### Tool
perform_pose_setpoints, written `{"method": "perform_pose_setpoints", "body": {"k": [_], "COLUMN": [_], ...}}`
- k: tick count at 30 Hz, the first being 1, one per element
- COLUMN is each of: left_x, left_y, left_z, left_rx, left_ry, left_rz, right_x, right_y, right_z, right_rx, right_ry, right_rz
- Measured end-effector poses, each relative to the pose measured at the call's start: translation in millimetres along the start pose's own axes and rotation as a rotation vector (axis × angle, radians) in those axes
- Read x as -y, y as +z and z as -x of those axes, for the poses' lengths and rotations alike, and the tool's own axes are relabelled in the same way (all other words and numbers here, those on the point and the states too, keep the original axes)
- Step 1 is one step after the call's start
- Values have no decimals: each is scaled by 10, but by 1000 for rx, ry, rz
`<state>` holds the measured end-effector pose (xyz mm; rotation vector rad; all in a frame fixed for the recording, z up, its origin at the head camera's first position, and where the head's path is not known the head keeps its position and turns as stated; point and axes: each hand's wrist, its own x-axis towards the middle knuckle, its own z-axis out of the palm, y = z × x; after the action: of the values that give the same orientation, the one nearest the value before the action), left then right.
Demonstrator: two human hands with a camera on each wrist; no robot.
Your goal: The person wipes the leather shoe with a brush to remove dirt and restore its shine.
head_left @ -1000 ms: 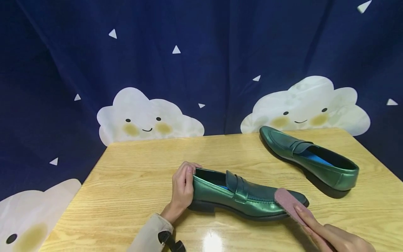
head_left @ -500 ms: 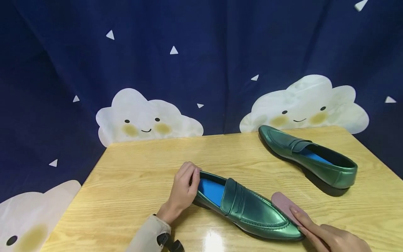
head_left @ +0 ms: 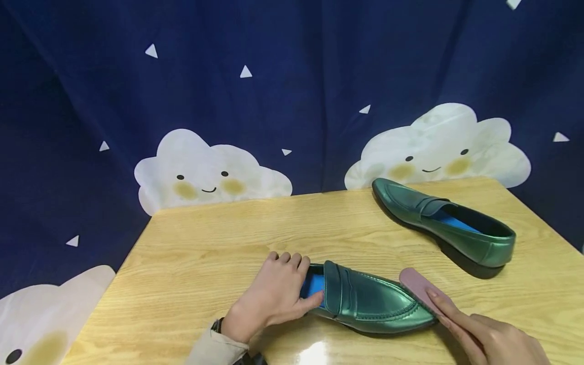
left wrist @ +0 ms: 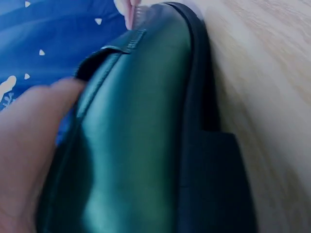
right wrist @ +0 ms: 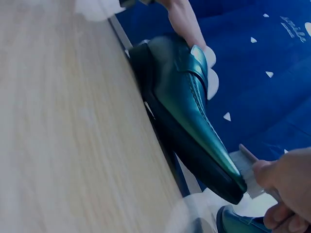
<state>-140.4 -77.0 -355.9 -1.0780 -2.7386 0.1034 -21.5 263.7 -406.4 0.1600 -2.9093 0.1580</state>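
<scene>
A metallic green penny loafer (head_left: pixel 378 301) with a blue insole points its toe to the right at the table's front. My left hand (head_left: pixel 274 296) grips its heel end, fingers over the far rim and thumb across the opening. In my right hand (head_left: pixel 497 334) is a pink-backed shoe brush (head_left: pixel 417 289), held against the far side of the toe. The right wrist view shows the brush's pale bristles (right wrist: pixel 245 177) at the toe tip. Up close in the left wrist view, the loafer's side (left wrist: pixel 136 136) and dark heel block (left wrist: pixel 218 179) stand beside the wood surface.
A second green loafer (head_left: pixel 470 243) stands on the wooden table (head_left: pixel 205 243) at the back right, toe toward the back. Behind the table hangs a dark blue curtain (head_left: pixel 301 91) printed with smiling clouds and white triangles.
The loafer has turned from side-on so that its top faces me more. My left hand has shifted right, over the opening. The brush has gone from the toe's top to its far side.
</scene>
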Motion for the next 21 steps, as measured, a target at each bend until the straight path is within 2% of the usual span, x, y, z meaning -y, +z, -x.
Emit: {"method": "perform_pose_setpoints", "body": {"k": [1, 3, 5, 7, 9, 10, 14, 16, 17, 18, 21], "left_x": [-9, -22, -37, -59, -87, -102, -151, -168, -176, -184, -199], "left_y": [-21, -60, -89, -98, -94, -89, -69, -70, -71, -76, -89], "left_z": [8, 13, 3, -21, -46, -58, -85, -89, -94, -98, -108], "left_rx": [46, 117, 178, 212, 232, 239, 266, 284, 293, 302, 325], "left_ry": [-4, -7, -9, -11, -25, -37, -86, -105, -112, -118, -134], "left_rz": [9, -2, -41, -97, -153, -176, -239, -257, -265, -275, -301], "right_x": [-12, -1, 45, 92, 120, 120, 45, 8, -4, -11, 24], "right_y": [-3, -12, -6, 2, 2, 1, -36, -44, -40, -29, 8], "right_z": [-13, -22, -29, -34, -35, -42, -78, -88, -88, -87, -70], "right_rx": [18, -9, -102, -186, -220, -216, -36, 20, 11, -42, -181], "right_ry": [19, -3, -96, -193, -236, -232, -49, 3, -9, -52, -265], "right_rz": [5, -11, -49, -77, -89, -88, -16, 15, 10, -18, -73]}}
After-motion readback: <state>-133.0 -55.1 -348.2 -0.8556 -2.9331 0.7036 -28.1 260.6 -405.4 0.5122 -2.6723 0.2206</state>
